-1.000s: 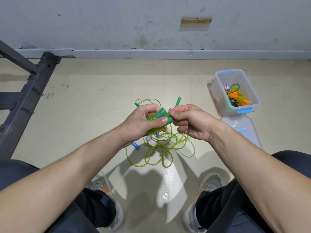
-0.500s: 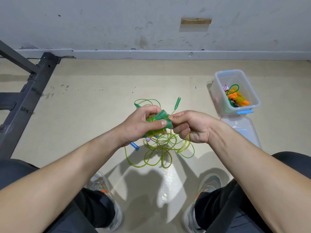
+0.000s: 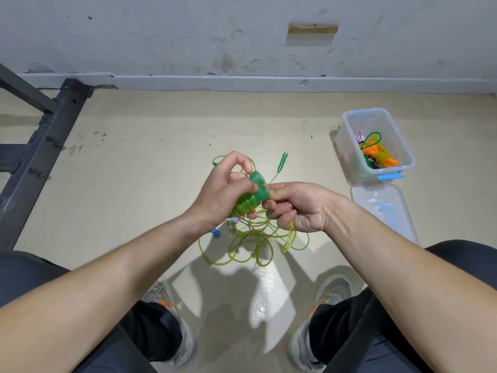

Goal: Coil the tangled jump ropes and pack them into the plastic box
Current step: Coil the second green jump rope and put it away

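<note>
One bundle (image 3: 376,154) already in the plastic box (image 3: 347,152); my left hand (image 3: 223,189) grips the half-wound green rope (image 3: 246,201), right hand (image 3: 298,205) pinches its cord (image 3: 292,232) — floor tangle (image 3: 252,243) is left.

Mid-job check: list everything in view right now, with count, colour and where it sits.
coiled bundle: one, green rope wound round green handles, in the left hand
loose rope: one tangle, yellow-green, on the floor under the hands
green handle: one, on the floor beyond the hands
blue handle: one, on the floor by the tangle
plastic box: one, clear, open, on the floor at right
packed ropes: count unclear, orange and green, inside the box
lid: one, clear, on the floor beside the box
metal frame: one, dark, far left
shoes: two, grey and orange
left hand: grips the bundle
right hand: pinches the loose rope
</note>
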The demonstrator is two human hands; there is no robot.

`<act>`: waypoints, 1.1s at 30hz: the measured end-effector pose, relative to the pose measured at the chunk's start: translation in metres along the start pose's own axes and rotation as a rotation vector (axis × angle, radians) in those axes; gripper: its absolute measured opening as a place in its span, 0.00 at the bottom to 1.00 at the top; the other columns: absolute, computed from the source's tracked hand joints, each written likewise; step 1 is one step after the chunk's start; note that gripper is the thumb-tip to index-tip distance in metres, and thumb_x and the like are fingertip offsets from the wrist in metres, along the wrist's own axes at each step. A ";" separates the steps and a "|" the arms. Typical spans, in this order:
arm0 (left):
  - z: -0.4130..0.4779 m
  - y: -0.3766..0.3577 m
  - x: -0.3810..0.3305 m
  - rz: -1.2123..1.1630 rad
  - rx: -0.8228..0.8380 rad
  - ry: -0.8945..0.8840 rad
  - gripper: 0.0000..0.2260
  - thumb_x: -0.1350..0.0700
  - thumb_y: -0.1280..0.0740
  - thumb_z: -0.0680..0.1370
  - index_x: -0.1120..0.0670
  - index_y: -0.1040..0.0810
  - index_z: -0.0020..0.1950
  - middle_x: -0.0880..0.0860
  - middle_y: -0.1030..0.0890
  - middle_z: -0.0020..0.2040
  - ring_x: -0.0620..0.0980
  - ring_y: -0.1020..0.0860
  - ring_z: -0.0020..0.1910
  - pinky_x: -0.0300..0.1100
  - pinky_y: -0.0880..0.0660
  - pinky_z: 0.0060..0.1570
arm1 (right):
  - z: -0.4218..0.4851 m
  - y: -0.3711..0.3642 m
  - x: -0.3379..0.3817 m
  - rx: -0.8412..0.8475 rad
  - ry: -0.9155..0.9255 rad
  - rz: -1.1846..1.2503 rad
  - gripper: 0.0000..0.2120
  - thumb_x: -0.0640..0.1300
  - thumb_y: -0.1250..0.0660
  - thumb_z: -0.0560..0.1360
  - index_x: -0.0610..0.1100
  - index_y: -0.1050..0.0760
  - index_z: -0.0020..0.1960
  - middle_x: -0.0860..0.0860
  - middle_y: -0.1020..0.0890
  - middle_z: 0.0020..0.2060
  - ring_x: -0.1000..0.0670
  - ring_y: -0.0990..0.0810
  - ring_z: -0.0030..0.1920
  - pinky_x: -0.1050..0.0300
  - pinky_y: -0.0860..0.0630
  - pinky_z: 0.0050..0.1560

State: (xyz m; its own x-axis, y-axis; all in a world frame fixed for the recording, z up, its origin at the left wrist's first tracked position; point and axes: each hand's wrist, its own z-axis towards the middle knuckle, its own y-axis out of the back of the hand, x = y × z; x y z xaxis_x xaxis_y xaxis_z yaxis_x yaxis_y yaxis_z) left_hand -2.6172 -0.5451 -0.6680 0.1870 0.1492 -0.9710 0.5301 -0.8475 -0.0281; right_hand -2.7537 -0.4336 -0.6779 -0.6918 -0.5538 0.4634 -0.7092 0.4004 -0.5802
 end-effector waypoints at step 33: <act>0.015 0.015 0.003 -0.245 -0.185 0.227 0.16 0.66 0.36 0.81 0.55 0.27 0.67 0.58 0.17 0.57 0.57 0.14 0.47 0.40 0.19 0.36 | 0.016 -0.019 -0.015 -0.593 0.487 -0.639 0.12 0.40 0.37 0.81 0.37 0.16 0.45 0.48 0.21 0.31 0.49 0.24 0.28 0.50 0.23 0.36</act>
State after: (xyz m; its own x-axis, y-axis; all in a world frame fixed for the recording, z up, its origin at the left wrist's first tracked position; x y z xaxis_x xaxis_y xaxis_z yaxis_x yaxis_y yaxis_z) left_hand -2.6210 -0.5645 -0.6745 0.2034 0.4630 -0.8627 0.7180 -0.6696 -0.1900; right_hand -2.7277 -0.4441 -0.6843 -0.0426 -0.4858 0.8730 -0.8290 0.5048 0.2405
